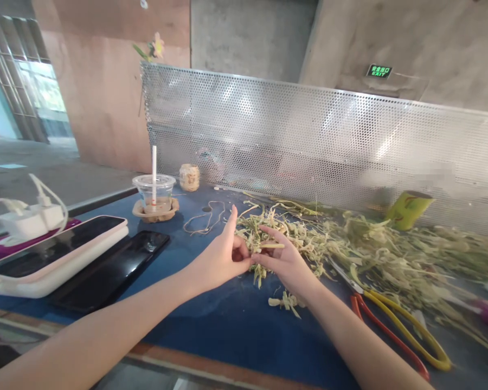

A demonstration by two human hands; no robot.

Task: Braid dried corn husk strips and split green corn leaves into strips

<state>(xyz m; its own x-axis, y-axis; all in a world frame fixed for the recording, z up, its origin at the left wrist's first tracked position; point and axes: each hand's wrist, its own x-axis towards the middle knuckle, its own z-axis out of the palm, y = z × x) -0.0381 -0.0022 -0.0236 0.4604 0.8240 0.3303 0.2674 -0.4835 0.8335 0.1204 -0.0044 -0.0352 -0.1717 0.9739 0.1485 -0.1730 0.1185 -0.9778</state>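
pale stem piece (273, 246): it lies between the two hands, long axis running left to right, nearer the right hand. from the left, a dark phone (114, 268) rests on the blue table (223, 325), with a lidded cup (160, 187) on its far side. next, the left hand (213, 262) has its index finger raised and its thumb pointing right; the other fingers curl partly out of sight, so i cannot tell whether they pinch anything. the stem piece sits just right of that thumb tip (its left end is lost among strips of much the same colour). the right hand (290, 265) has index finger and thumb parted, the piece showing between them; what grips it, i cannot tell. the plant strips (309, 238) spread far and right, and the scissors (357, 287) lie beside the right forearm.
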